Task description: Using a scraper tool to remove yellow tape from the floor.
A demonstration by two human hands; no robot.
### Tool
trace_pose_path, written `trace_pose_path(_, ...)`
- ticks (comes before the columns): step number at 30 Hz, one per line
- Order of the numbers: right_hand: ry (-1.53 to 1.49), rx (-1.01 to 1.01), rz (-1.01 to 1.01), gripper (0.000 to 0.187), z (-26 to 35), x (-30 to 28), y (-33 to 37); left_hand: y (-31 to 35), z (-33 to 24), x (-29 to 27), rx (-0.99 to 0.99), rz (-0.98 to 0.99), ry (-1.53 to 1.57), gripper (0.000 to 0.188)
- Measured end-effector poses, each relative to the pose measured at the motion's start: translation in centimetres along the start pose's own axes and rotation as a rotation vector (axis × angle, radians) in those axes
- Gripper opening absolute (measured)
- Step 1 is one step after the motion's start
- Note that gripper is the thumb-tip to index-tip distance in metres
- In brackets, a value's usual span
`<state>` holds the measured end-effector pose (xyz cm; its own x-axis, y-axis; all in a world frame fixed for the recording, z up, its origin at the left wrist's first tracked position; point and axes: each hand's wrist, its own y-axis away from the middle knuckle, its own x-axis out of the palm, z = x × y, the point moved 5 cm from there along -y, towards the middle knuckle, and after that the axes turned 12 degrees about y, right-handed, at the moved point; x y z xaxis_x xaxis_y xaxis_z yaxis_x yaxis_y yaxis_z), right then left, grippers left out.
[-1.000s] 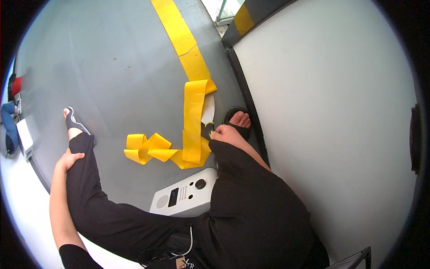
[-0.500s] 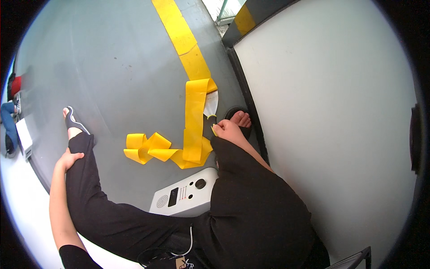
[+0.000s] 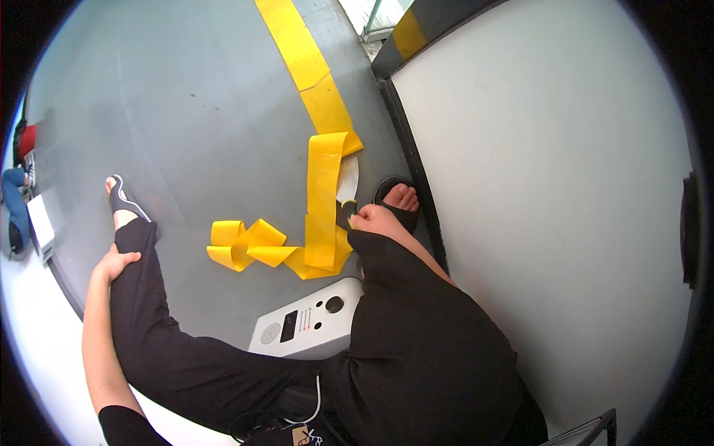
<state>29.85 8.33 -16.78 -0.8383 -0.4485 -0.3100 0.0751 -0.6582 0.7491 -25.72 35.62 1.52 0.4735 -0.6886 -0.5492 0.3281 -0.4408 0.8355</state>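
Observation:
My right hand (image 3: 375, 223) is closed round the dark handle of a scraper (image 3: 348, 178), with its pale, wide blade pointing away from me. The blade lies beside and partly under a strip of yellow floor tape (image 3: 321, 201). This strip is peeled up, folded back toward me at the fold, and its loose end lies in curls on the floor. Beyond the fold, the tape continues flat along the floor. My left hand (image 3: 115, 264) rests on my left trouser leg (image 3: 137, 275), thumb stretched across it; its other fingers are mostly hidden.
A grey-white panel box (image 3: 301, 323) with a round knob stands between my legs. Along my right runs a white wall (image 3: 543, 163) with a dark skirting. My sandalled right foot (image 3: 398, 197) is close to the scraper. Another person's leg (image 3: 15, 201) shows at far left.
My right hand has drawn the scraper slightly back toward me and tilted its blade a little. The folded tape has barely shifted, and my left hand stays put.

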Motion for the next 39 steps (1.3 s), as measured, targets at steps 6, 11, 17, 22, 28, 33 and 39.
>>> trace_pose_path(6,-0.171,0.006,-0.296,0.042,0.3,-1.0,0.6,-0.5,1.1,-0.6,0.029,0.014,0.019,0.093)
trace_pose_path(11,-0.077,0.019,-0.183,0.042,0.2,-1.3,0.5,0.0,0.2,-0.1,0.001,-0.011,-0.032,0.093)
trace_pose_path(17,-0.2,0.029,-0.222,0.042,0.3,-1.7,0.7,-0.5,1.2,-0.6,-0.002,0.004,0.027,0.094)
trace_pose_path(22,-0.143,0.092,-0.266,0.042,-0.3,-1.7,0.7,0.7,-0.4,0.0,-0.009,-0.025,-0.046,0.094)
trace_pose_path(28,-0.196,0.021,-0.18,0.041,-0.3,-0.9,0.3,-0.3,0.9,-0.7,-0.005,-0.028,-0.021,0.094)
trace_pose_path(33,-0.118,0.093,-0.208,0.041,0.4,-1.9,0.9,-0.1,0.6,-0.4,-0.03,-0.034,-0.074,0.094)
trace_pose_path(39,-0.141,0.047,-0.227,0.042,-0.1,-1.7,0.7,-0.3,0.7,-0.5,-0.009,-0.029,-0.052,0.095)
